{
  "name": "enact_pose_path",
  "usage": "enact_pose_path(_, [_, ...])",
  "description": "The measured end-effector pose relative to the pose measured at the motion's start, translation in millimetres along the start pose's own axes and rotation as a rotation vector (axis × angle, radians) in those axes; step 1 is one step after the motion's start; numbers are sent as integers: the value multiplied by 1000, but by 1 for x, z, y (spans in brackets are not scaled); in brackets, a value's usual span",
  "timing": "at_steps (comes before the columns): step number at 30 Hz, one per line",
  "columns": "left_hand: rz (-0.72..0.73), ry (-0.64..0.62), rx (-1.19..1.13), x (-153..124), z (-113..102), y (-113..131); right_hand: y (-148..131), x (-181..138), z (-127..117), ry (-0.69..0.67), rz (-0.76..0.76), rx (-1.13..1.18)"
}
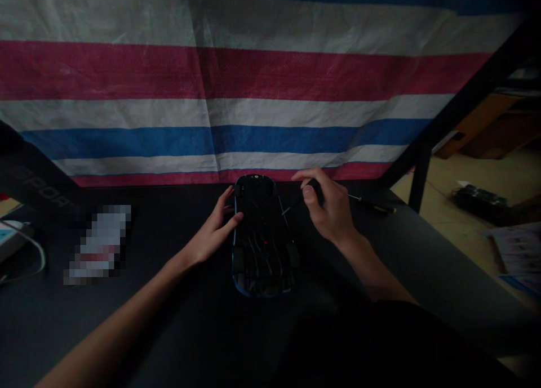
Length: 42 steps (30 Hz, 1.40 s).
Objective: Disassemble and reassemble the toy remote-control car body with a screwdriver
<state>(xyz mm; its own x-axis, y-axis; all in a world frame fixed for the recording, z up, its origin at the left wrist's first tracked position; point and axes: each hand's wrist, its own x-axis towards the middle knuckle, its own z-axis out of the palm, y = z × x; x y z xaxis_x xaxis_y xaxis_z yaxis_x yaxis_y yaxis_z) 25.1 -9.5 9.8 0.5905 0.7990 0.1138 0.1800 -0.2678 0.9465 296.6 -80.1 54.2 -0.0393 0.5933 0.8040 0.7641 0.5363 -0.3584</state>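
Note:
A toy car (264,230) lies upside down on the black tabletop, its dark underside and wheels facing up and blue body showing along the rim. My left hand (220,224) grips the car's left edge, the thumb resting on the underside and the fingers along the side. In my right hand (327,205) is a screwdriver (313,190) with a dark handle, the fingers closed around it. Its thin shaft points down and left, with the tip by the car's right edge; whether it touches is too dark to tell.
Another screwdriver (382,209) lies right of my right hand. A blurred-out item (99,244) rests at left, near a white power strip (14,239) with a cable. A striped tarp (262,112) hangs behind the table (439,258). Objects lie on the floor at right.

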Motion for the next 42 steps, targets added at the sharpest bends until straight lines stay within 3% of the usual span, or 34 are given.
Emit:
enact_pose_path(5, [14, -4, -2, 0, 0, -1, 1, -2, 2, 48, 98, -7])
enact_pose_path(11, [-2, -4, -8, 0, -1, -1, 6, -3, 3, 58, 25, -14])
enact_pose_path(17, [-3, -1, 10, 0, 0, 0, 5, -3, 6, 134, 110, -128])
enact_pose_path(22, [-13, -3, 19, -1, 0, 2, 3, -2, 6, 103, 25, -50])
enact_pose_path(27, [2, -2, 13, 0, 0, 0, 4, -2, 5, 121, 94, -94])
enact_pose_path(32, [11, -3, 3, 2, -1, -6, 2, -2, 5, 96, 18, -72])
enact_pose_path(36, [9, -5, 11, 2, -2, -7, 0, -1, 4, 122, 60, -159])
enact_pose_path(42, [-3, 3, 48, 1, -1, -4, -2, 0, 2, 76, 9, -70])
